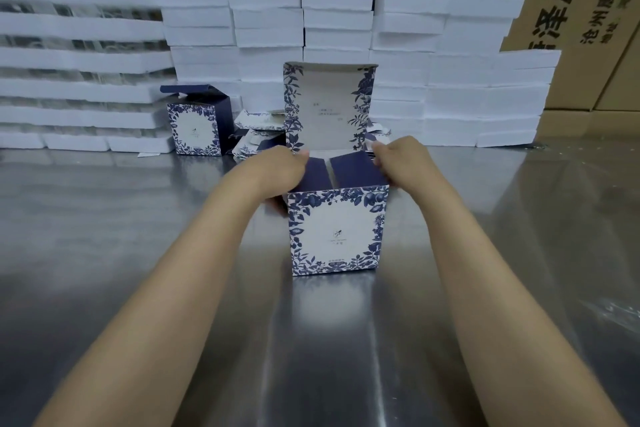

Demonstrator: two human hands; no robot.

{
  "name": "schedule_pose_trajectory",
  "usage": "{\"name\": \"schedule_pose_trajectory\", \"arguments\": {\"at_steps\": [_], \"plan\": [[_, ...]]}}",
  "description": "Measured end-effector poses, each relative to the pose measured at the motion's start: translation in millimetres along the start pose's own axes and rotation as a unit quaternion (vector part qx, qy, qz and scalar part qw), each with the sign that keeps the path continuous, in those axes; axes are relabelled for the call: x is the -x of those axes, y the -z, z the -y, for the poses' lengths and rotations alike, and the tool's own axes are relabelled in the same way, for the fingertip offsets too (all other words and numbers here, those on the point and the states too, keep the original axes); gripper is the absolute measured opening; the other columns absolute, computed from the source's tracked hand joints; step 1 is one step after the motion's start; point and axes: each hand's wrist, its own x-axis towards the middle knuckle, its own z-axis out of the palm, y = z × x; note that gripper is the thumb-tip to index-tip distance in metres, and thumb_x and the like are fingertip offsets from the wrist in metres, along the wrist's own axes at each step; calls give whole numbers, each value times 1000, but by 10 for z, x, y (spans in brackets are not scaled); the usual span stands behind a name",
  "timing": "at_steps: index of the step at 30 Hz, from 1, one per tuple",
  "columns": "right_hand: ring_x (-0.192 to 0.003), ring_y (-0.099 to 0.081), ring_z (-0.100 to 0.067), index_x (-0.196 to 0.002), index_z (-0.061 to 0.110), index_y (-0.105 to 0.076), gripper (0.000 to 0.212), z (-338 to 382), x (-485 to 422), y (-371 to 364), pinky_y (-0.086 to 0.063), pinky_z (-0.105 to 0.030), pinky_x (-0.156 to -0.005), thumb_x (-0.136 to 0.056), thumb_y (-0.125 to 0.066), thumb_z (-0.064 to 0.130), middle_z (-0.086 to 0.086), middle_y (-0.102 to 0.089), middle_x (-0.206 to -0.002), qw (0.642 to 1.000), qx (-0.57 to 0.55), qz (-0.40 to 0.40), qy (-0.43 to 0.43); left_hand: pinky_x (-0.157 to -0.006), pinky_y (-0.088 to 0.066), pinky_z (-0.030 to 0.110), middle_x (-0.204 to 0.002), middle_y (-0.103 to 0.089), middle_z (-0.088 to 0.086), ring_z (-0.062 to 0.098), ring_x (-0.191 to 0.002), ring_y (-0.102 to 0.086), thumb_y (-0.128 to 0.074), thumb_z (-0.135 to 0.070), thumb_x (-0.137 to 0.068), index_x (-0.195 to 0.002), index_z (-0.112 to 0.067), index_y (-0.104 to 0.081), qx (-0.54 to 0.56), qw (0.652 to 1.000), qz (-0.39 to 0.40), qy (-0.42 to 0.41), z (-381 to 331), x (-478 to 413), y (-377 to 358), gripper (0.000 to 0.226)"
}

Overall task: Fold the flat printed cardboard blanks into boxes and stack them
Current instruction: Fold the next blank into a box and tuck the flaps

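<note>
A white box with blue leaf print (336,232) stands upright on the steel table (138,236) in the middle of the head view. Its lid flap stands straight up at the back and two dark blue inner flaps lean inward at the top. My left hand (277,170) grips the box's left side and top-left flap. At the top-right corner, my right hand (398,159) pinches the right flap. A finished box (197,125) with its lid half open stands at the back left. A heap of flat printed blanks (258,135) lies behind my left hand.
Stacks of white foam blocks (450,87) line the back of the table, with clear-and-white trays (76,55) piled at the left. Brown shipping cartons (571,10) stand behind them. The shiny table surface stretches left, right and toward me.
</note>
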Motion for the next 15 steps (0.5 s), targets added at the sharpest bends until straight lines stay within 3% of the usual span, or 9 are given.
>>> {"name": "schedule_pose_trajectory", "arguments": {"at_steps": [3,5,7,9,11,13,15], "plan": [[-35,-53,-13,-75,0,-61,34,4,4,138,-41,-13,-38,-99,-41,14,-10,-60,-55,982,-165,16,-87,-91,-49,37,-135,-54,7,30,-113,-59,-18,-63,-98,-134,-10,-50,72,996,-50,1,54,-27,177,71],[-43,-60,-17,-96,5,-59,21,13,-4,218,-48,-17,-45,-97,-42,16,-11,-63,-71,974,-200,44,-97,-102,-36,35,-152,-38,6,27,-132,-43,-21,-60,-99,-147,-14,-35,46,993,-103,-26,85,-64,203,68],[-56,-64,-15,-99,14,-55,18,25,12,209,-52,-21,-55,-98,-43,27,-7,-62,-87,964,-224,116,-83,-103,-26,36,-159,-26,4,25,-142,-30,-27,-55,-99,-155,-23,-13,51,993,-98,-52,115,-62,120,66],[-79,-60,-17,-94,18,-54,17,22,13,101,-49,-30,-77,-99,-41,27,0,-61,-95,960,-219,169,-49,-95,-28,30,-154,-35,2,25,-136,-39,-30,-44,-102,-154,-30,-3,120,987,-77,-69,140,-105,-66,60],[-86,-58,-14,-98,21,-58,17,8,34,-33,-45,-31,-82,-101,-41,23,2,-63,-102,962,-216,166,-25,-86,-45,28,-134,-56,-4,19,-108,-61,-34,-26,-103,-148,-33,-19,295,951,-54,-82,163,-145,-238,48],[-78,-61,-13,-104,24,-58,23,-3,59,-115,-47,-27,-67,-100,-39,13,0,-67,-99,951,-272,142,-22,-69,-52,23,-107,-66,-6,12,-84,-63,-35,-13,-102,-131,-30,-40,404,909,-52,-88,236,-194,-305,34],[-64,-63,-11,-98,27,-60,38,-20,73,-130,-46,-21,-52,-94,-35,-1,2,-69,-87,930,-343,127,-21,-80,-52,26,-107,-66,6,15,-91,-59,-33,-12,-104,-121,-16,-52,388,909,-78,-132,321,-231,-336,25]]}}
